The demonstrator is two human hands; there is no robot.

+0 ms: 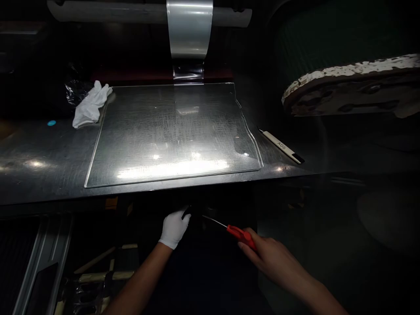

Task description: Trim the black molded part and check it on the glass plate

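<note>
The marking "A06" can be read on the pale, black-ended pen-like tool (281,146). The tool lies on the dark metal table (62,164).

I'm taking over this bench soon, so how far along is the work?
Set out already: the clear sheet lies on the bench, with the film strip hanging behind it. In hand: the right hand holds a red-handled tool near the gloved left hand; what that holds is too dark to tell. Left: the tool's work seems unfinished, but how much remains isn't visible.
</note>
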